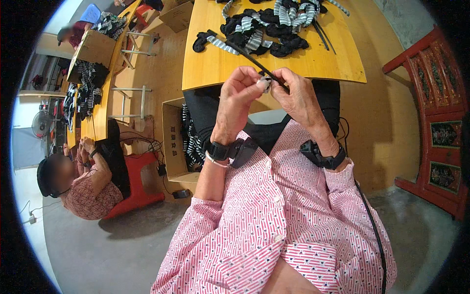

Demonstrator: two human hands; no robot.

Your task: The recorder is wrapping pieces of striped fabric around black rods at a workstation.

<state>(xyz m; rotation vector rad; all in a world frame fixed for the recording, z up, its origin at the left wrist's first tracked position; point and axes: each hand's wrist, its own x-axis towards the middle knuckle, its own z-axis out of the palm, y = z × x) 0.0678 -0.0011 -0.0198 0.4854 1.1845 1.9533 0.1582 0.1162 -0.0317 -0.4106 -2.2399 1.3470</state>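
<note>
Over the near edge of the yellow table (333, 63), both hands meet in front of me. My left hand (238, 93) is closed, thumb and fingers pinching a small white-and-black bit of fabric (266, 84). A thin black rod (245, 55) slants from the upper left down into my right hand (299, 95), whose fingers are closed around its lower end. The fabric bit lies against this rod, between the two hands; fingers hide part of it. Just beyond, black and grey-white striped knit pieces (254, 40) lie heaped on the table.
Two more black rods (321, 35) lie right of the heap. A cardboard box (172, 142) holding striped knits stands left of my legs. Farther left, a person (93, 188) sits on a red stool (142, 181) at another table. A carved red wooden chair (435, 117) stands at right.
</note>
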